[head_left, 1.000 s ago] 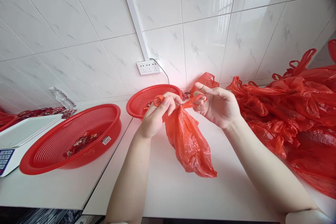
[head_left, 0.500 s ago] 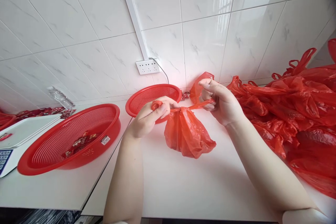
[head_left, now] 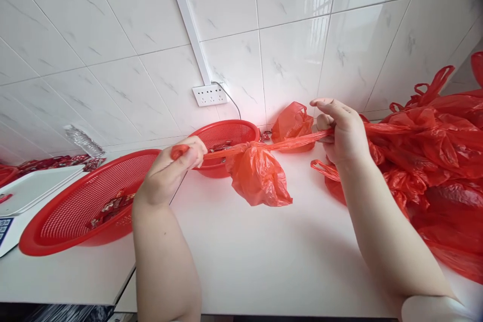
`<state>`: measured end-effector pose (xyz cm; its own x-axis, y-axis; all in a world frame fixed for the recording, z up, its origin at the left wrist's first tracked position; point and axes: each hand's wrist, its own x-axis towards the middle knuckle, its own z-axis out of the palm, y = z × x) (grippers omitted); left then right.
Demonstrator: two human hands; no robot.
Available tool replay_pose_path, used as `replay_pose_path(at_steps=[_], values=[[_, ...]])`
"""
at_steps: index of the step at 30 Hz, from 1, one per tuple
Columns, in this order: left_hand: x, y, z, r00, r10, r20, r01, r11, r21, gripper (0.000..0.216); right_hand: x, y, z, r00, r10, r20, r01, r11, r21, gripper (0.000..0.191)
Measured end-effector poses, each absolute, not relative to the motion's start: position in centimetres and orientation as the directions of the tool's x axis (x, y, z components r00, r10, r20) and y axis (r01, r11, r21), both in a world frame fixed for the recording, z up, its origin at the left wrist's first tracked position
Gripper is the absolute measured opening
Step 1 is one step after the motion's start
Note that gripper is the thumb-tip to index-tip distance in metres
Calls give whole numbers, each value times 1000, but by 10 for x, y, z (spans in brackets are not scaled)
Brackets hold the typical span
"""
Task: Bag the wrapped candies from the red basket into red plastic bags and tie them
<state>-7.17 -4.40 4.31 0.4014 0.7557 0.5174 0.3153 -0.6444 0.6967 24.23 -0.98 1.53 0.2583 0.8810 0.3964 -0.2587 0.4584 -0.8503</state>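
Between my hands a red plastic bag [head_left: 260,178] hangs above the white table, its two handles stretched tight to either side of a gathered, knotted-looking neck. My left hand [head_left: 169,166] is closed round one handle, with a red loop of it showing at the fingers. The other handle is gripped in my right hand [head_left: 341,128], its fingers curled and the index finger raised. What the bag holds is hidden by the red plastic. Behind it, a round red basket [head_left: 211,133] contains small dark red packets.
A large red basket [head_left: 151,161] with packets stands at left, beside a white scale [head_left: 45,186]. Many red bags [head_left: 433,161] are heaped at right. Another red bag [head_left: 292,123] rests by the wall, below a power socket [head_left: 209,94]. A clear bottle [head_left: 85,141] lies far left.
My hands have moved apart, the left one leftward and the right one rightward. The bag's handles are now stretched longer and tighter, and the bag has risen slightly and shifted left.
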Motion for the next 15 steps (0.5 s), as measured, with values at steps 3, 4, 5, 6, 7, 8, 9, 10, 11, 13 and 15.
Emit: replay_pose_path(at_steps=[3, 4, 5, 6, 7, 8, 9, 10, 11, 13, 15], values=[[-70, -41, 42, 429, 765, 481, 323, -627, 709, 39, 245, -9, 14, 271, 861, 430, -201, 487, -850, 14], [-70, -39, 42, 439, 770, 462, 334, -618, 712, 39, 245, -8, 13, 270, 859, 435, -179, 489, -854, 14], [-69, -36, 41, 449, 776, 443, 346, -608, 715, 39, 245, -6, 12, 270, 858, 438, -156, 488, -859, 14], [-69, -33, 39, 455, 785, 421, 360, -594, 719, 39, 245, -4, 10, 271, 858, 437, -134, 483, -865, 15], [-69, -29, 38, 460, 795, 396, 370, -576, 728, 38, 246, -1, 9, 269, 860, 433, -114, 475, -872, 15], [-69, -25, 36, 463, 808, 366, 378, -553, 742, 38, 247, 1, 7, 266, 864, 427, -100, 465, -880, 15], [-69, -22, 34, 465, 820, 334, 384, -526, 759, 38, 248, 3, 6, 262, 869, 420, -91, 455, -886, 16], [-69, -19, 33, 467, 831, 303, 393, -502, 771, 39, 249, 5, 6, 256, 873, 415, -85, 448, -890, 16], [-69, -16, 31, 470, 841, 269, 409, -478, 777, 39, 251, 6, 6, 250, 876, 413, -78, 444, -893, 16], [-68, -13, 29, 471, 859, 200, 460, -433, 775, 39, 255, 4, 7, 236, 878, 417, -47, 439, -897, 16], [-65, -11, 27, 444, 885, 141, 519, -382, 764, 37, 258, -1, 9, 196, 889, 413, 37, 415, -909, 18]])
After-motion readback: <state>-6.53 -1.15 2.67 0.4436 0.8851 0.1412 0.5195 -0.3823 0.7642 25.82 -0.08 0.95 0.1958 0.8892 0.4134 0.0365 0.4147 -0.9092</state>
